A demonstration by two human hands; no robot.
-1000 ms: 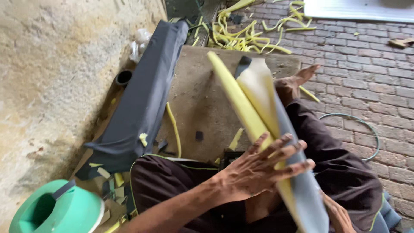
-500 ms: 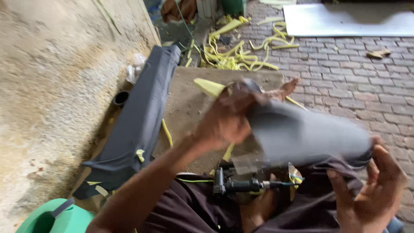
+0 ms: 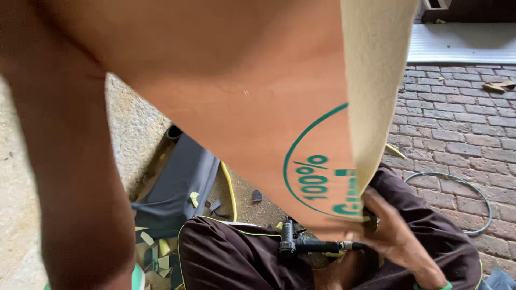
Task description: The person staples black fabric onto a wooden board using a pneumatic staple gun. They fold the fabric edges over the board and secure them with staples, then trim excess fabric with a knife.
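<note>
A big flexible sheet (image 3: 242, 107), tan-brown with a green printed ring and a cream foam face (image 3: 376, 80), hangs close before the camera and fills the upper half of the view. My right hand (image 3: 389, 231) pinches its lower corner above my lap. My left forearm (image 3: 70, 188) rises along the left side, blurred; the hand itself is beyond the top edge or hidden by the sheet. A black hand tool with a hose fitting (image 3: 317, 246) lies across my dark trousers (image 3: 236, 258), just left of my right hand.
A dark grey folded piece (image 3: 177, 188) leans by the rough concrete wall (image 3: 16, 161). Nearby are a yellow strip (image 3: 230, 185) and small offcuts. On the brick paving (image 3: 457, 129) lie a wire hoop (image 3: 468, 197) and, farther back, a white panel (image 3: 462, 51).
The sheet has swung up from lap height to right in front of the camera. My left arm has lifted with it, and my right hand now grips the lower corner.
</note>
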